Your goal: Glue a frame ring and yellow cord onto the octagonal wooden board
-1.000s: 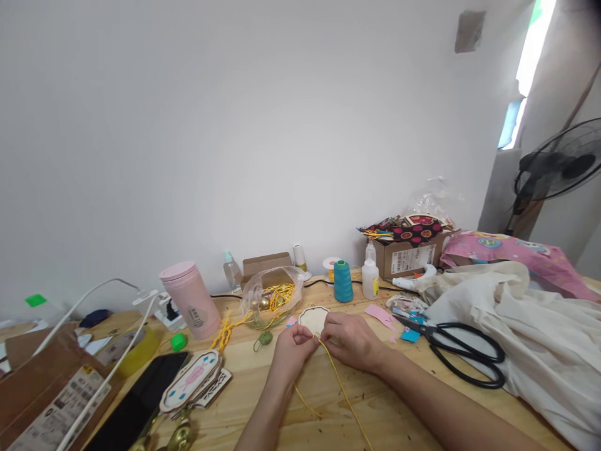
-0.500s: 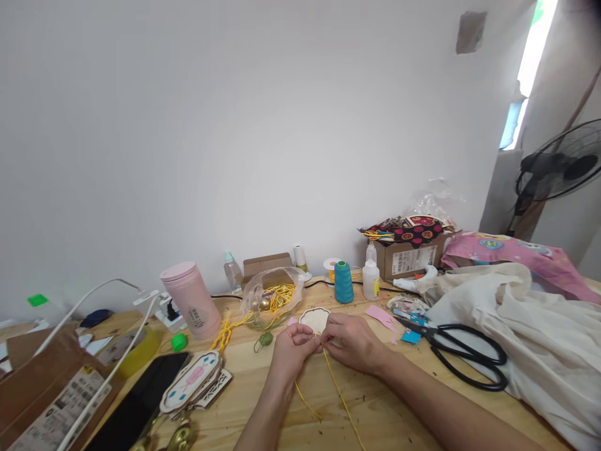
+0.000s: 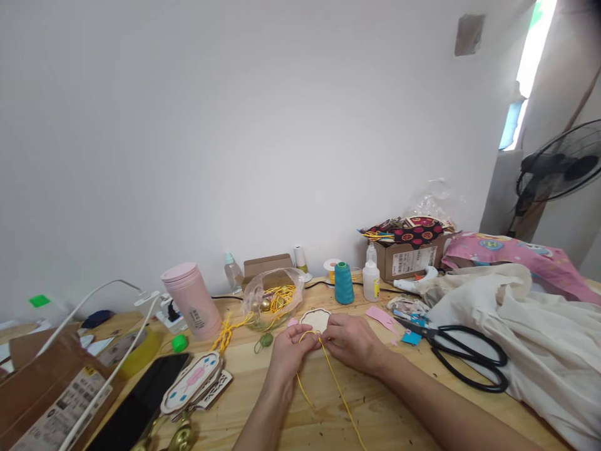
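Both hands meet low in the middle of the view, over the wooden table. My left hand [image 3: 292, 352] pinches a thin yellow cord [image 3: 339, 391] between thumb and fingers. Right beside it, my right hand [image 3: 352, 341] is closed on the same cord, fingertips almost touching the left ones. A small loop of cord stands up over the left fingers, and two strands trail down to the tabletop. Just behind the hands lies a pale plaque with a scalloped dark rim [image 3: 315, 318], its near part hidden by them. Any knot between the fingertips is too small to make out.
Black-handled scissors [image 3: 469, 357] lie at right beside white cloth [image 3: 507, 313]. Behind stand a teal thread cone [image 3: 344, 285] and a glue bottle [image 3: 370, 282]. At left are a plastic bag of yellow cord [image 3: 277, 297], a pink tumbler [image 3: 192, 304], decorated plaques [image 3: 192, 382] and a phone [image 3: 141, 401].
A loop of yellow cord now shows above my left fingers, and the shorter hanging strand has shifted slightly up and left. Both hands stay almost in place.
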The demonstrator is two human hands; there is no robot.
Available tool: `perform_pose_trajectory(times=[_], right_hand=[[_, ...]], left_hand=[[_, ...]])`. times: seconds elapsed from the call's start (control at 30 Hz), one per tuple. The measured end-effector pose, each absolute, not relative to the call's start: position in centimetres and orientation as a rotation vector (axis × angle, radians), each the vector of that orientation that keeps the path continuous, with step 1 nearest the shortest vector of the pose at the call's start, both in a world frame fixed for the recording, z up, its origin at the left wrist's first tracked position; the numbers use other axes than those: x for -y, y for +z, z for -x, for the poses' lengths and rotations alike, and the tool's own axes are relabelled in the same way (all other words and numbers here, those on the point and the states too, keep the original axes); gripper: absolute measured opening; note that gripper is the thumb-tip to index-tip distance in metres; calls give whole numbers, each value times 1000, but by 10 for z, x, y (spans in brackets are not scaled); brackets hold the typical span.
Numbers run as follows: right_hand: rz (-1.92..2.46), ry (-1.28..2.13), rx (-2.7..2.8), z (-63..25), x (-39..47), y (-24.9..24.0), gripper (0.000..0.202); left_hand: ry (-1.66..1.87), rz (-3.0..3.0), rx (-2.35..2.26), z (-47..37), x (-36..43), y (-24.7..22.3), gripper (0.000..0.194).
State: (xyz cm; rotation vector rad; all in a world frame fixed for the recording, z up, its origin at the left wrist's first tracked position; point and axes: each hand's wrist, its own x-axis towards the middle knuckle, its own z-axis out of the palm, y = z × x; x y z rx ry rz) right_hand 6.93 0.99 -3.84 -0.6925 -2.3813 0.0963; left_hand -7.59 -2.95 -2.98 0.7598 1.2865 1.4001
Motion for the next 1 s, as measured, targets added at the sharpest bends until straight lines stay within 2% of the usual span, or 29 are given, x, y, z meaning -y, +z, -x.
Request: perform_pose_trajectory(times=[0.37, 0.67, 1.0], right_hand=[[864, 647, 2129, -65, -11, -44, 13], [1010, 1102, 1823, -57, -7, -39, 14], [1049, 1158, 1737, -58, -11, -38, 8]], left_hand=[[1414, -807, -1237, 78, 30, -33, 36], [1423, -872, -1273, 74, 30, -32, 28], [1417, -884, -1300, 72, 30, -33, 28]])
